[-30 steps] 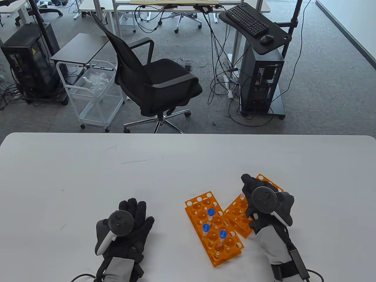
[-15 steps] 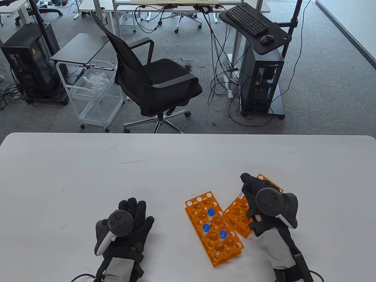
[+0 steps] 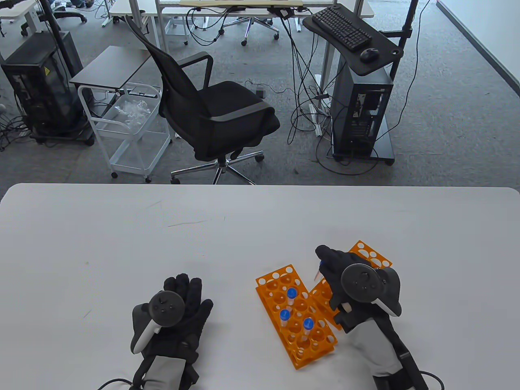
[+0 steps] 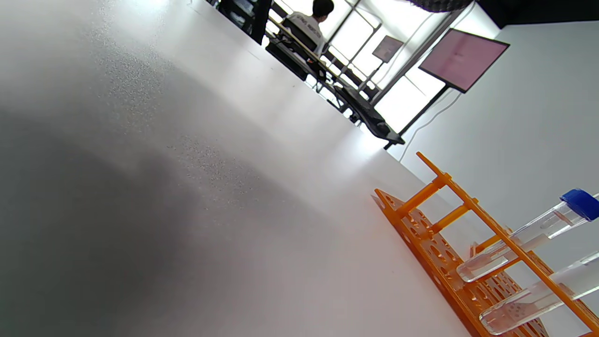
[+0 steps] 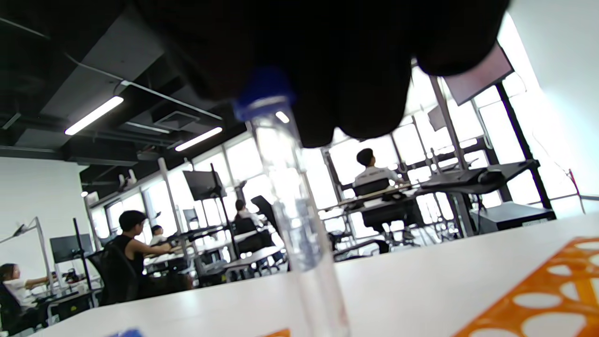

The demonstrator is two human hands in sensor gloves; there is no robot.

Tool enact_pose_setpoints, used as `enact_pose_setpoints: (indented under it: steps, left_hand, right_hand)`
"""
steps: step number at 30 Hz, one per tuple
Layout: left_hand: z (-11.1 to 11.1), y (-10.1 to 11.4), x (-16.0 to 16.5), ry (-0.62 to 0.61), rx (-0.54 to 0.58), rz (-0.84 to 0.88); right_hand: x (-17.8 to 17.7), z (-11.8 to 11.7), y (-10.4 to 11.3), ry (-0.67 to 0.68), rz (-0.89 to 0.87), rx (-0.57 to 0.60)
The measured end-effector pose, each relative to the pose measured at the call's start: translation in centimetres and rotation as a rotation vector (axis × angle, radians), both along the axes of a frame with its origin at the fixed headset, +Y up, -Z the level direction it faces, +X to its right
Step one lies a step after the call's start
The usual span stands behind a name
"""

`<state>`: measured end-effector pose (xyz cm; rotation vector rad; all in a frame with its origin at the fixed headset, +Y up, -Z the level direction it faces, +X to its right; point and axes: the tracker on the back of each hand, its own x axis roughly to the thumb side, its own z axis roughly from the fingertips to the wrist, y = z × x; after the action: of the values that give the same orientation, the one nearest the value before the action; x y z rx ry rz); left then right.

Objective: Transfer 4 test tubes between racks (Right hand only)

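Observation:
Two orange racks lie side by side on the white table. The left rack [image 3: 298, 321] holds three blue-capped test tubes [image 3: 291, 296]; two of them also show in the left wrist view [image 4: 529, 241]. The right rack [image 3: 367, 252] is partly hidden under my right hand [image 3: 325, 264]. My right hand holds a clear blue-capped test tube [image 3: 317, 275] by its cap, lifted and hanging between the two racks; in the right wrist view the tube [image 5: 295, 220] hangs down from my gloved fingers [image 5: 327, 70]. My left hand [image 3: 178, 308] rests flat on the table, empty.
The table's far edge [image 3: 260, 185] faces an office chair [image 3: 211, 109], a white cart [image 3: 130, 130] and a computer stand [image 3: 361, 109] on the floor beyond. A cable [image 3: 109, 382] runs at the near edge by my left wrist.
My right hand has lifted a test tube out of the right rack and moved left toward the left rack. My left hand has not moved.

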<state>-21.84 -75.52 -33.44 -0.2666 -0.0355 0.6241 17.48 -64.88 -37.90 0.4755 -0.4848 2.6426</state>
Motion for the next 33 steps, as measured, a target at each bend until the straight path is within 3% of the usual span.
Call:
enact_pose_setpoints:
  steps: [12,33]
  left_hand:
    - [0.0,0.0,0.0,0.000,0.000,0.000]
    - [0.0,0.0,0.0,0.000,0.000,0.000]
  right_hand:
    - [-1.8,0.6,-0.4,0.081,0.047,-0.032]
    - [-2.9,0.3,-2.4,0.102,0.117,-0.077]
